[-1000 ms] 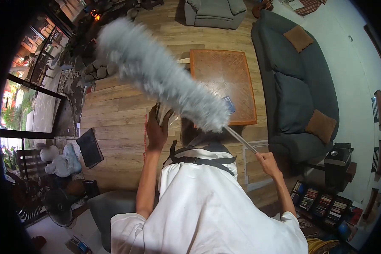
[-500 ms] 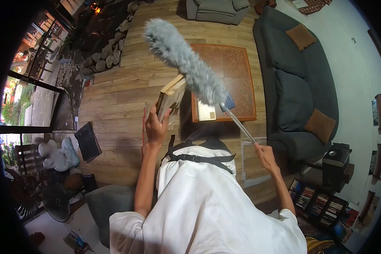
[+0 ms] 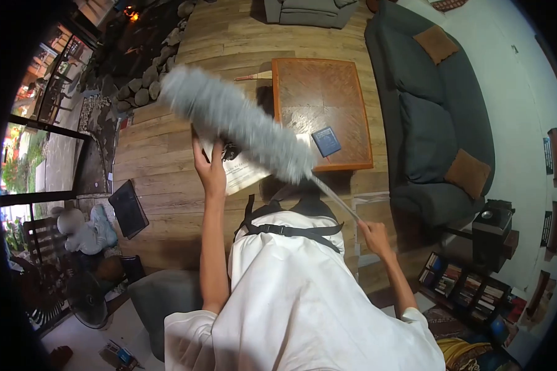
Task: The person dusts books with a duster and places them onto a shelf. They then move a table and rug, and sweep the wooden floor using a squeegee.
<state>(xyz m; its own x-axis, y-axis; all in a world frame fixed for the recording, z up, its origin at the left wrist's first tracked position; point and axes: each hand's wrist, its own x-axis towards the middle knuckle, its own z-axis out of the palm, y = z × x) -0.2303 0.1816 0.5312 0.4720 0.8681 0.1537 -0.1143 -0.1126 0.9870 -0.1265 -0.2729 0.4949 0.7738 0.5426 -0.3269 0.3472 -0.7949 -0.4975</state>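
My right hand (image 3: 375, 238) is closed round the thin metal handle of a fluffy grey duster (image 3: 235, 127). The duster head, smeared by motion, slants up to the left across a book (image 3: 244, 176) and hides much of it. My left hand (image 3: 210, 170) grips that book by its left side, with a printed page or cover facing up. Beyond them stands a low wooden table (image 3: 322, 74). On it lies a small dark blue book (image 3: 326, 141), and a pale paper or notebook (image 3: 304, 141) is partly covered by the duster.
A dark grey sofa (image 3: 430, 123) with brown cushions runs along the right wall. An armchair (image 3: 309, 12) stands at the far end. Stones (image 3: 142, 96) edge a dark pit at the upper left. A bookshelf (image 3: 464, 287) and a fan (image 3: 85, 300) stand nearer me.
The duster has swung down and left, over the book. My left hand has turned the book from edge-on to flatter, and my right hand has dropped slightly.
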